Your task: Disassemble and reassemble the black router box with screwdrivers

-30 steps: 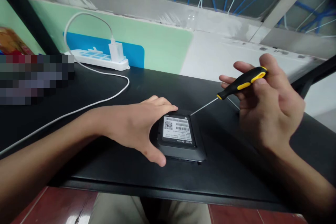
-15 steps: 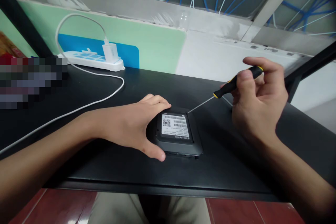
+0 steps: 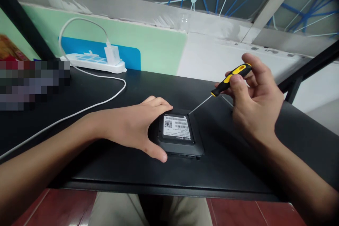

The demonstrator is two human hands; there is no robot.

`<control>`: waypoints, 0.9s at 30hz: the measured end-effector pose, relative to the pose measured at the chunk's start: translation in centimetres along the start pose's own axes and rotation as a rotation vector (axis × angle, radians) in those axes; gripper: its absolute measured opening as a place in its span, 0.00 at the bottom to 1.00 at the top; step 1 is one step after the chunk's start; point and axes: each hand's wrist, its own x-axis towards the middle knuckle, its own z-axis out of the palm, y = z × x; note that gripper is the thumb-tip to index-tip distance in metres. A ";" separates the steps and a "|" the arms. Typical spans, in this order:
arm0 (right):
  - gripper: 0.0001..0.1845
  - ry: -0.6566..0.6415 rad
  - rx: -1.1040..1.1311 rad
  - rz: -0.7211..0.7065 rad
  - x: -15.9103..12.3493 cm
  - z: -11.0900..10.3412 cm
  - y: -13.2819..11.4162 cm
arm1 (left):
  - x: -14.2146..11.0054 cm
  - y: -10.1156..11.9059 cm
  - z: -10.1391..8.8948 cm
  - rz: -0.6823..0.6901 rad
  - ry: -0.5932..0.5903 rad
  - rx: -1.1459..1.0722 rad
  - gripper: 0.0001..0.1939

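A small black box (image 3: 180,137) with a white barcode label on top lies on the black table (image 3: 127,162), near its front edge. My left hand (image 3: 137,129) clasps the box's left side, thumb at the front corner and fingers curled over the back corner. My right hand (image 3: 251,102) pinches the yellow and black handle of a screwdriver (image 3: 227,79) between thumb and fingers. The thin shaft slants down to the left, and its tip rests at the box's far right corner.
A white power strip (image 3: 92,61) with a white charger plugged in lies at the back left, and its white cable (image 3: 87,107) runs across the table toward the left. A green and blue panel stands behind. A blurred patch covers the far left.
My right hand's fingers have shifted round the screwdriver handle, and the handle has risen a little. The tip stays at the box's corner. My left hand has not moved.
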 end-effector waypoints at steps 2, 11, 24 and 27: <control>0.22 0.018 -0.046 -0.045 0.1 0.0 0.0 | 0.0 0.0 0.0 -0.006 -0.003 -0.006 0.48; 0.24 0.076 0.184 0.158 0.0 0.2 0.4 | 0.2 0.1 -0.1 0.042 0.011 0.002 0.43; 0.20 0.048 -0.104 -0.027 0.3 -0.3 -0.6 | 0.0 0.2 -0.2 0.019 0.003 -0.007 0.45; 0.20 0.050 -0.058 -0.002 0.2 -0.2 -0.3 | 0.0 0.2 -0.2 0.017 0.002 0.000 0.45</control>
